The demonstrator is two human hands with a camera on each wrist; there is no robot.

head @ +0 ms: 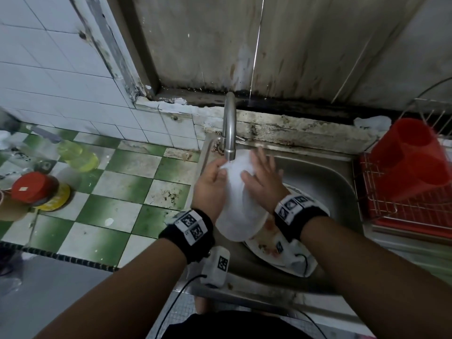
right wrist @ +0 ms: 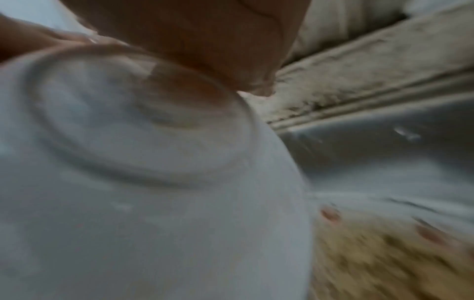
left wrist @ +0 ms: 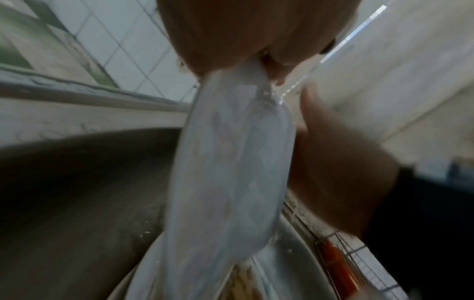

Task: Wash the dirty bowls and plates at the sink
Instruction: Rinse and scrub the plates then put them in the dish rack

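A white bowl (head: 241,211) is held tilted, its underside up, beneath the faucet (head: 230,128) over the steel sink (head: 325,182). My left hand (head: 212,177) grips its far rim on the left. My right hand (head: 263,174) lies flat on the bowl's outer side with fingers spread. In the left wrist view the bowl (left wrist: 231,162) appears edge-on, with water trickling at its top, my left hand (left wrist: 231,36) above and my right hand (left wrist: 338,172) beside it. The right wrist view shows the bowl's foot ring (right wrist: 128,132). A dirty plate (head: 271,243) with food scraps lies in the sink below.
A red cutlery holder (head: 413,157) stands in a wire dish rack (head: 381,192) right of the sink. On the green-and-white tiled counter (head: 122,189) at left are a red-lidded jar (head: 34,188) and a yellowish bottle (head: 78,155). A stained wall ledge runs behind the faucet.
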